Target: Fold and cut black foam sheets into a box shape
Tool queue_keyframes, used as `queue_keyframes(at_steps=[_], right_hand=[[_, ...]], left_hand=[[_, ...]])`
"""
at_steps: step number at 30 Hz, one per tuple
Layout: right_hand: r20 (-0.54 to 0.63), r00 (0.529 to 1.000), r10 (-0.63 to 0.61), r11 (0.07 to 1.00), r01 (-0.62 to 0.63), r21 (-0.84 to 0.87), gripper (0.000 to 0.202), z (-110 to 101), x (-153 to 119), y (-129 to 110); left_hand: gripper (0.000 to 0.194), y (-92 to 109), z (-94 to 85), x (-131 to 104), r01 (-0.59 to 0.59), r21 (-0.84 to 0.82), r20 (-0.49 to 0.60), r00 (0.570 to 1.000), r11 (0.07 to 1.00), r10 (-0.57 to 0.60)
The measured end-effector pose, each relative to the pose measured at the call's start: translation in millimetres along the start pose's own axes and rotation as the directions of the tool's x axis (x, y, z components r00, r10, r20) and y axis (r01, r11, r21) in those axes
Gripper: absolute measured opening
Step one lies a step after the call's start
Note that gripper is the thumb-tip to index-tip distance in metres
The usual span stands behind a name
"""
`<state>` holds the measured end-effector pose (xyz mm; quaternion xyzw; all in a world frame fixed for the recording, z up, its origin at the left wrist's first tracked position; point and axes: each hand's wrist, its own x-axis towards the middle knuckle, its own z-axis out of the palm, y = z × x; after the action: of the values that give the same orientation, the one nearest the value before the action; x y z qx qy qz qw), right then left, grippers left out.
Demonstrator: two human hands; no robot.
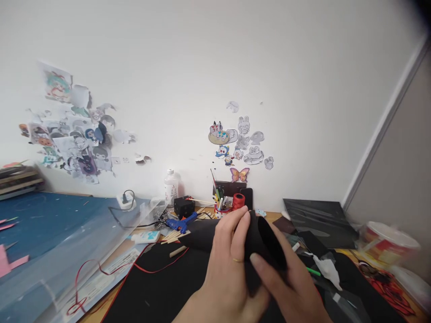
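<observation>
A cone rolled from black sheet material lies sideways between my hands, its narrow end to the left and its wide open mouth to the right. My left hand is wrapped over its middle from the front, with a thin ring on one finger. At the mouth, my right hand grips the rim, its thumb on the near side and its fingers behind. Just past the narrow end are a blue glue gun and several thin wooden sticks.
A black mat covers the table's front. Behind stand a pen cup, a red thread spool and a white bottle. Red cord trails on the left. A black sheet and a tub are on the right.
</observation>
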<state>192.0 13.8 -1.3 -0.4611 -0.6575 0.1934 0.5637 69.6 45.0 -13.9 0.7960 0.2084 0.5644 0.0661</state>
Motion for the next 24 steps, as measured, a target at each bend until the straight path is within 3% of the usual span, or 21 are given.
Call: queue_keyframes(at_steps=[2, 5, 8, 10, 12, 14, 17, 20, 22, 24], right_hand=[[-0.090, 0.993, 0.080, 0.997, -0.079, 0.016, 0.041, -8.9, 3.5, 5.3], [-0.140, 0.977, 0.161, 0.983, -0.147, 0.106, 0.039, -22.6, 5.5, 16.3], [-0.097, 0.975, 0.200, 0.965, -0.179, 0.192, 0.039, -30.4, 5.6, 26.5], [-0.064, 0.979, 0.192, 0.964, -0.176, 0.200, 0.038, -32.1, 6.9, 30.0], [-0.032, 0.985, 0.171, 0.970, -0.163, 0.180, 0.035, -31.7, 9.8, 30.2], [-0.035, 0.987, 0.158, 0.976, -0.151, 0.155, 0.034, -29.4, 13.1, 28.5], [-0.089, 0.988, 0.128, 0.983, -0.115, 0.141, 0.043, -21.8, 15.5, 26.1], [-0.124, 0.988, 0.093, 0.980, -0.069, 0.187, 0.055, -10.0, 13.5, 26.6], [-0.155, 0.985, 0.081, 0.979, -0.049, 0.200, 0.054, -2.4, 10.6, 27.4], [-0.196, 0.978, 0.068, 0.982, -0.031, 0.186, 0.052, 3.1, 7.7, 27.4]], left_hand=[[0.077, 4.9, -5.7, 3.4, 0.133, -0.132, 0.153, 0.982, 0.982, -0.112], [0.055, 8.0, -12.9, 7.1, 0.391, -0.299, 0.235, 0.914, 0.871, -0.330], [0.061, 6.7, -13.3, 9.2, 0.616, -0.451, 0.315, 0.787, 0.646, -0.531], [0.064, 5.4, -11.1, 10.0, 0.730, -0.493, 0.450, 0.679, 0.473, -0.580], [0.059, 4.1, -8.4, 10.3, 0.796, -0.472, 0.533, 0.600, 0.378, -0.597], [0.058, 2.7, -5.4, 10.5, 0.807, -0.445, 0.512, 0.585, 0.389, -0.629], [0.054, 0.6, 0.7, 11.1, 0.765, -0.451, 0.419, 0.637, 0.460, -0.647], [0.049, 0.9, 9.3, 10.0, 0.736, -0.503, 0.364, 0.655, 0.453, -0.662], [0.049, 3.8, 15.7, 5.8, 0.751, -0.506, 0.310, 0.617, 0.424, -0.723], [0.051, 8.1, 21.7, -1.5, 0.782, -0.484, 0.233, 0.549, 0.393, -0.803]])
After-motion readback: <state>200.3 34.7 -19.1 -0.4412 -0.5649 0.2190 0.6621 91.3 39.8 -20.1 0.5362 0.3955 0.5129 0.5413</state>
